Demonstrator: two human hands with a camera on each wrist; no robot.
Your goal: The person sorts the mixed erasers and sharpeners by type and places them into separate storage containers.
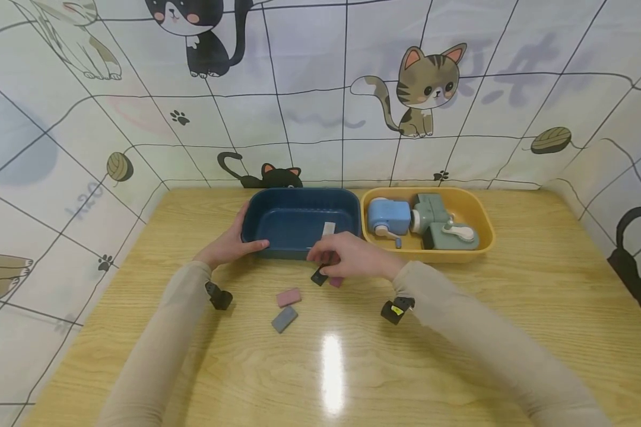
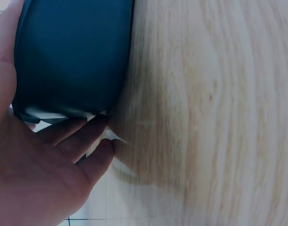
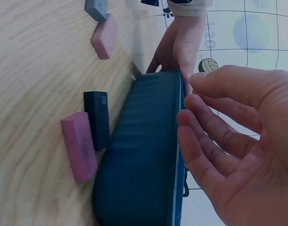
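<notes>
A dark blue bin stands at the back of the table. My left hand grips its left end, thumb over the rim and fingers along the outer wall. Above the front rim, near the right end, hovers my right hand; its fingers are loosely bent and nothing shows between them. A white eraser is inside the bin, partly hidden by that hand. Below the hand, a black eraser and a dark pink eraser lie side by side against the bin's front wall.
Closer to me lie a light pink eraser and a grey eraser. A yellow bin adjoins the blue one on the right, holding a blue crank sharpener and green crank sharpeners. Cat-patterned cloth hangs behind the table.
</notes>
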